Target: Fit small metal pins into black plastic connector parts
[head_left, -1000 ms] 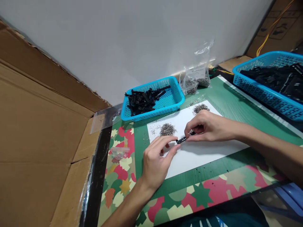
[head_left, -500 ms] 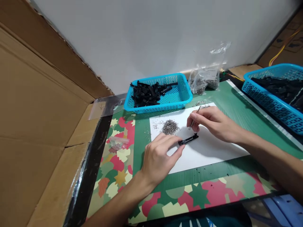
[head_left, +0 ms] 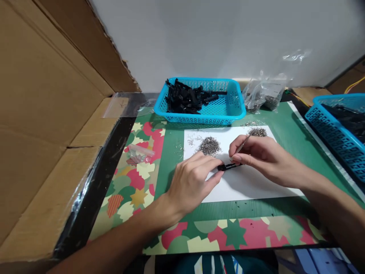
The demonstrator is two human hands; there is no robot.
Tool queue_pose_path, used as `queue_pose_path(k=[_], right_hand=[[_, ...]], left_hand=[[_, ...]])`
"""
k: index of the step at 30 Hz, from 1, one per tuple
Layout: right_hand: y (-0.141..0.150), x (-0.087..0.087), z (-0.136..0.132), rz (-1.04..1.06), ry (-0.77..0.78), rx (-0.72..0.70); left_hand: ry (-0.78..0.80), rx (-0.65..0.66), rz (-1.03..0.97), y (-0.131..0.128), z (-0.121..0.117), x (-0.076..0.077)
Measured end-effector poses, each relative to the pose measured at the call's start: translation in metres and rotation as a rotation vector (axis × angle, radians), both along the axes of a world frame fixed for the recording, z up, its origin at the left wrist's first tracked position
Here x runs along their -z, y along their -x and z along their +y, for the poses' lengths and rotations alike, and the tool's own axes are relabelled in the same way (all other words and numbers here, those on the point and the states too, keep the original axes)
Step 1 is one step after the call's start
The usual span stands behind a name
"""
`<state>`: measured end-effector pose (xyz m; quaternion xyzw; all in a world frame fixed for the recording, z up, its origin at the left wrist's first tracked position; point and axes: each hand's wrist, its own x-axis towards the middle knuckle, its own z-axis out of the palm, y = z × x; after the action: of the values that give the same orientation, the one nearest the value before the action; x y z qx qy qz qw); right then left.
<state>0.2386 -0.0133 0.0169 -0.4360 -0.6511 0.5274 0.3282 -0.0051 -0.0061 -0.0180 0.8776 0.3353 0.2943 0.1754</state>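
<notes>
My left hand pinches the near end of a slim black plastic part between thumb and fingers, low over a white sheet of paper. Fingers closed, my right hand grips a thin metal tool that looks like tweezers. Its tip is at the black part, whose far end is partly hidden behind my right fingers. A pile of tiny metal pieces lies on the paper just beyond my left hand. Past my right hand is a second pile.
A blue basket of black plastic parts stands at the back. Clear bags of metal pieces lean beside it. Another blue basket is at the right. Cardboard walls the left side. A small plastic bag lies on the patterned mat.
My right hand has come down and closer to my left hand, bringing the tool to the black part. The left hand keeps its hold. The camera view has shifted.
</notes>
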Motion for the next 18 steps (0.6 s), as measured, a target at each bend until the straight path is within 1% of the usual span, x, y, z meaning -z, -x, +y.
queue_pose_path(k=[3,5,11,18], right_hand=[[0.0039,-0.0007,-0.0017,-0.140,-0.075,-0.035],[0.0060,0.0003,-0.0015,-0.189,-0.090,-0.065],[0.0079,0.0013,-0.0017,-0.248,-0.123,-0.088],[0.0081,0.0006,-0.0015,-0.278,-0.134,-0.127]], left_hand=[[-0.024,-0.004,0.011,-0.0004,0.0001,0.0009],[-0.028,-0.005,0.016,-0.0006,0.0002,0.0020],[-0.034,0.001,-0.003,-0.0010,0.0004,0.0052],[-0.035,0.000,-0.030,-0.0013,0.0007,0.0053]])
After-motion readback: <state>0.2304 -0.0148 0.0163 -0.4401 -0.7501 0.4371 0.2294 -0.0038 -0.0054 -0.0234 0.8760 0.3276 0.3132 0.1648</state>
